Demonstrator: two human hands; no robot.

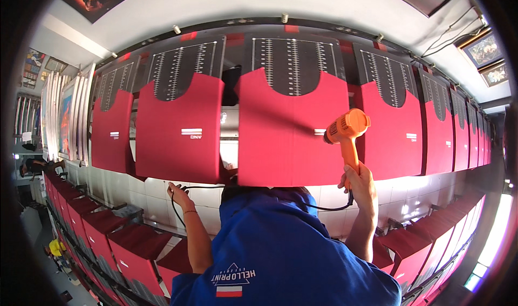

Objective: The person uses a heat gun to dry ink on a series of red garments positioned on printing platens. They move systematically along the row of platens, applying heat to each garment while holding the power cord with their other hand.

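My right hand (362, 190) is wrapped round the handle of an orange heat gun (350, 127). Its dark nozzle points left, over a small white print on the red fabric panel (283, 149) directly in front of me. That panel lies flat on a black board (293, 63) marked with white measuring lines, and the gun casts a long shadow across it. A black cord (324, 208) runs from the handle's lower end toward my body. Lower left, beside the panel's near edge, the fingers of my left hand (181, 196) are closed on a black cord (205, 187).
More boards with red panels, such as one at the left (178, 133) and one at the right (391, 139), stand in a long row. Behind me runs another row of red panels (137, 246). Upright framed screens (75, 112) lean together at far left. Pale tiled floor (421, 190) lies between the rows.
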